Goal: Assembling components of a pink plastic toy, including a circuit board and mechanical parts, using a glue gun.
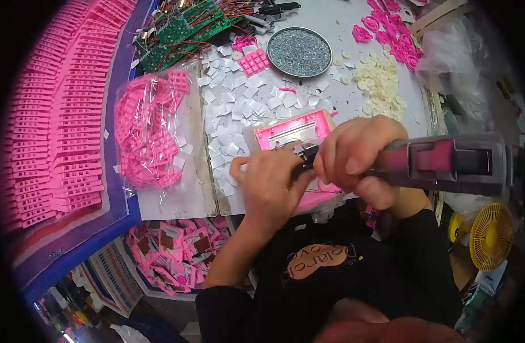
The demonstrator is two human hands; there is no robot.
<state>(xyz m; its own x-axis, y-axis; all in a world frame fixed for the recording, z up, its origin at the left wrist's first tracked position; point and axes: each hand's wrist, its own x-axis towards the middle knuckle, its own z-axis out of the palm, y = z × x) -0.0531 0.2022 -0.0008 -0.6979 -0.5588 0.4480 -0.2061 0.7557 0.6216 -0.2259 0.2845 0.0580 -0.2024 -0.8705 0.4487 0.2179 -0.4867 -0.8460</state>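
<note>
My right hand [359,151] is wrapped round the grip of a dark grey cordless screwdriver [454,163], whose battery end sticks out to the right. Its front end points left, over a pink plastic toy case [291,127] lying in front of me. My left hand [269,186] bends over the case, fingers drawn together beside a small black part [307,153] near the tool's tip. What those fingers pinch is hidden. Part of the case, with a pale slotted strip inside, shows beyond my hands, and its near edge shows below them.
Behind the case stands a round dish [299,52] of small metal screws. White square pieces [234,108] spread to its left, cream discs [382,86] to its right. Green circuit boards [182,31], bagged pink parts [151,131] and stacked pink panels [74,114] lie leftward. A yellow fan [491,237] is lower right.
</note>
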